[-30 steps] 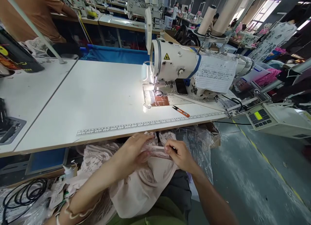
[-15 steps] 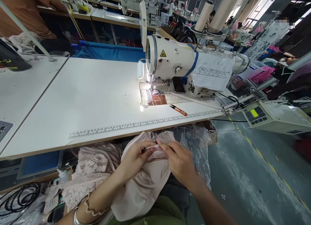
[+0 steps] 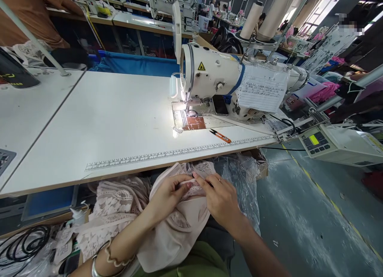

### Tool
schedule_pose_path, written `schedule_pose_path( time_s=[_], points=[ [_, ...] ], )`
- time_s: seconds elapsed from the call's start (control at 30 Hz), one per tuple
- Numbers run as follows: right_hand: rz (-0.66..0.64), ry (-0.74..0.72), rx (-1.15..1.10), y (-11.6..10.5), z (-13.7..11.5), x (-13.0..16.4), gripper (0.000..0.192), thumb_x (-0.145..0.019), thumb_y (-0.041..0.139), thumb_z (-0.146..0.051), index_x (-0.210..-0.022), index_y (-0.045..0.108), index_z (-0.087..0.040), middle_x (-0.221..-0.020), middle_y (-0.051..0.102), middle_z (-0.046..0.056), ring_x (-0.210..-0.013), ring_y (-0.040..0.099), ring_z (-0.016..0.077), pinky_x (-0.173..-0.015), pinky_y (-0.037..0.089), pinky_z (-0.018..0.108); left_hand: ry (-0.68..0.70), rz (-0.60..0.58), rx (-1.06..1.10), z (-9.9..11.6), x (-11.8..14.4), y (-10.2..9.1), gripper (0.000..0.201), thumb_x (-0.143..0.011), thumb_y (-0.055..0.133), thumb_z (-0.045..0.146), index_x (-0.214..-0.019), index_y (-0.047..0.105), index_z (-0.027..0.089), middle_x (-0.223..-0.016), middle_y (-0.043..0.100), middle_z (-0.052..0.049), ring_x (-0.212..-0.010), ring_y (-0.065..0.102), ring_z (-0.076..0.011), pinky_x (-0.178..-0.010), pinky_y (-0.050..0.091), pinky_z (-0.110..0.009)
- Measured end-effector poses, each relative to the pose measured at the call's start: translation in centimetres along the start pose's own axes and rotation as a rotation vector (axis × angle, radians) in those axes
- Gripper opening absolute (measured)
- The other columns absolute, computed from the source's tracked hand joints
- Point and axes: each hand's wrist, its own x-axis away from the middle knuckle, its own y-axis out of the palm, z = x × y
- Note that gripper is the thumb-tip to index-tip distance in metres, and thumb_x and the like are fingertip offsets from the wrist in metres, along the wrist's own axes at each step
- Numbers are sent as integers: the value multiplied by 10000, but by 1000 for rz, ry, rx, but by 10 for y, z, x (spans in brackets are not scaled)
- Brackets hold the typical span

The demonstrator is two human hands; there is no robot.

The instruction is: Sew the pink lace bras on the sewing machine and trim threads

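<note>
Both hands, left (image 3: pixel 167 195) and right (image 3: pixel 220 199), pinched shut on pale lace fabric (image 3: pixel 179 225) just below the desk (image 3: pixel 98 121) edge, fingertips meeting to align an edge, grip tight.

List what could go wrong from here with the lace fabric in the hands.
1. Both hands, left hand and right hand, pinch the pale lace fabric below the table edge; a hard pull might tear the open lace.
2. Loose lace hangs low near the black cables and may snag.
3. The orange thread snips lie close to the table's front and could be knocked off when the fabric is lifted.
</note>
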Motion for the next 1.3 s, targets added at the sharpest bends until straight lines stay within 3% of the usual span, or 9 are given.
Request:
schedule_pose_path(
  time_s=[0.17,0.3,0.47,0.53,0.7,0.87,1.03,1.17,1.3],
  points=[
    [-48,222,-547,2,-10,-4,409,-1026,374,-160,-1376,579,-210,-939,679,72,-812,621,171,-699,499,287,3,-45,-8,2,-5,6,282,-913,538,388,-894,706,162,-875,736,-57,-863,666,-225,-788,508,-297],
    [-85,535,-1178,5,-12,-13,313,-954,584,-464,-1057,715,-199,-623,532,-27,-521,443,109,-493,362,237,-3,-158,-32,2,-4,10,289,-919,512,383,-814,668,163,-812,686,-39,-790,615,-194,-753,477,-277],
    [353,853,-1484,-2,31,-19,563,-800,748,-524,-513,377,-212,-455,230,-102,-417,157,67,-404,182,230,-65,-172,-36,-4,1,-1,390,-930,496,476,-687,522,172,-623,416,39,-578,382,-112,-538,320,-220],
    [502,804,-1341,-9,45,-19,586,-863,688,-518,-516,331,-210,-469,226,-95,-429,166,74,-423,192,232,-65,-156,-26,-5,2,-6,415,-936,484,496,-666,473,181,-627,374,48,-571,348,-106,-531,302,-221],
    [-31,338,-771,-8,23,-12,445,-920,561,-623,-858,628,-188,-765,540,15,-617,484,131,-551,380,261,-18,-146,-120,0,0,-6,399,-955,435,487,-739,542,169,-689,469,18,-659,447,-143,-610,364,-246],
    [-16,131,-356,8,0,-8,257,-1032,455,-295,-839,592,-194,-800,578,50,-754,557,188,-680,436,307,5,-112,-186,-1,0,-3,374,-948,405,454,-774,572,169,-719,536,-6,-713,507,-172,-677,409,-275],
    [113,234,-664,7,10,-17,371,-1061,363,-341,-738,497,-216,-867,617,64,-777,564,185,-695,444,308,-23,-100,-232,-4,0,-4,376,-943,408,451,-785,602,171,-640,502,14,-612,468,-155,-590,379,-261],
    [-75,270,-1147,9,12,-22,439,-1054,284,-520,-757,430,-232,-728,607,18,-632,550,153,-625,448,287,-12,-137,-185,-4,-1,-2,336,-938,431,415,-864,651,172,-760,643,-27,-719,576,-184,-671,442,-268],
    [-32,224,-956,21,13,-18,435,-1051,347,-495,-746,495,-222,-653,518,-14,-579,485,133,-580,412,266,-8,-128,-187,-5,-2,-1,346,-938,424,405,-924,681,173,-839,694,-47,-810,630,-212,-743,478,-285]
  ],
)
